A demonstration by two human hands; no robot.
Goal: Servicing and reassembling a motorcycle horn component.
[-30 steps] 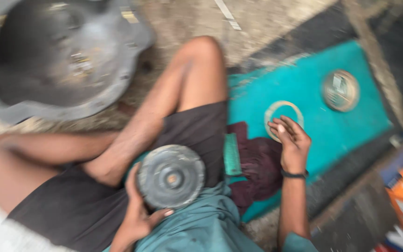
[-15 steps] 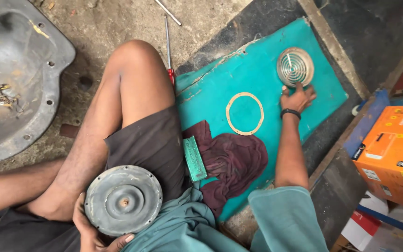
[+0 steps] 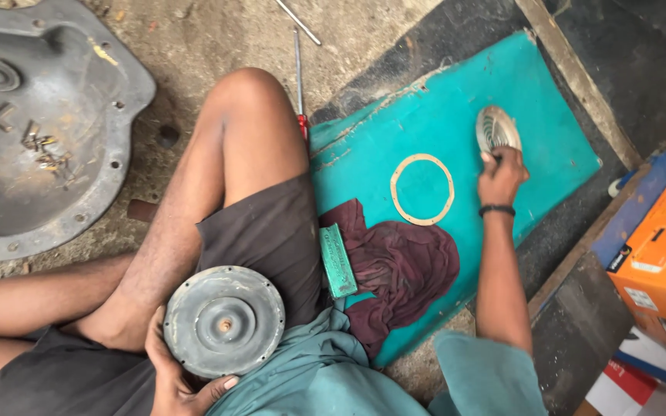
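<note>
I sit cross-legged on the ground. My left hand grips a round grey metal disc from below, resting it on my lap by my knee. My right hand reaches out over a teal mat and is closed on a round ribbed metal part, tilting it up off the mat. A thin tan ring gasket lies flat on the mat just left of that hand.
A maroon cloth and a small green block lie by my thigh. A large grey metal cover sits at far left. A red-handled screwdriver lies beyond my knee. Orange boxes stand at right.
My right hand has left the ring gasket, reached farther out and taken hold of the ribbed metal part, lifting its edge. The disc stays in my left hand.
</note>
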